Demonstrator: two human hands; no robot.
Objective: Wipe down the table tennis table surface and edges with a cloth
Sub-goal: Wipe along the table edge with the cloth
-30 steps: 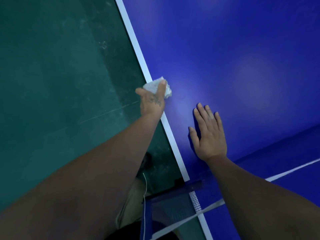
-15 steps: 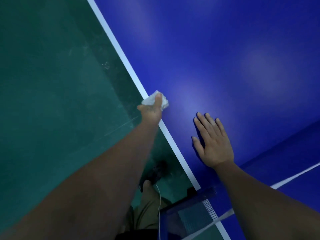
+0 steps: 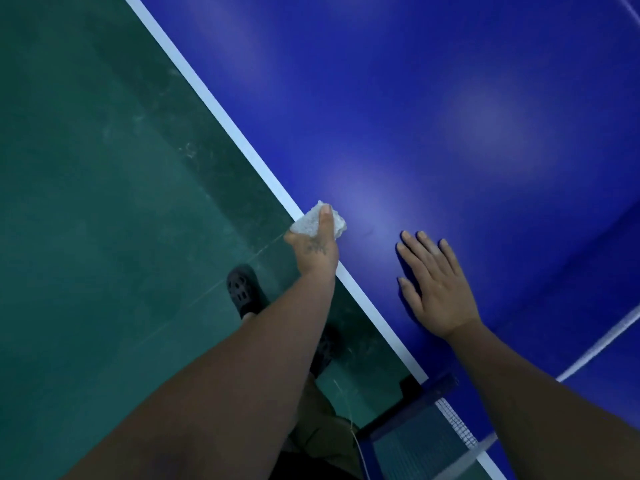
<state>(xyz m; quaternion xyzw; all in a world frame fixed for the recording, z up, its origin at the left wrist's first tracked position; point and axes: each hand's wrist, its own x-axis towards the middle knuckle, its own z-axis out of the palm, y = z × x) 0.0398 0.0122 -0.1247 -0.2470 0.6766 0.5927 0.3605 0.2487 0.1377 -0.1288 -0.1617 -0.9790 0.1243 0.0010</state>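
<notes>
The blue table tennis table (image 3: 433,109) fills the right of the view, with a white line (image 3: 214,109) running along its left side edge. My left hand (image 3: 315,247) grips a small white cloth (image 3: 308,223) at that edge, thumb on top of the cloth, the other fingers hidden below the rim. To the right, my right hand (image 3: 433,285) rests flat on the blue surface with its fingers straight and spread.
Green floor (image 3: 104,220) lies left of the table. My foot in a black perforated shoe (image 3: 242,292) stands close under the edge. The net and its blue post clamp (image 3: 429,393) sit at the bottom right, with a white centre line (image 3: 602,344) beyond.
The cloth and my left hand have slid back along the side edge toward the net, now nearly level with my right hand. My foot has come into view.
</notes>
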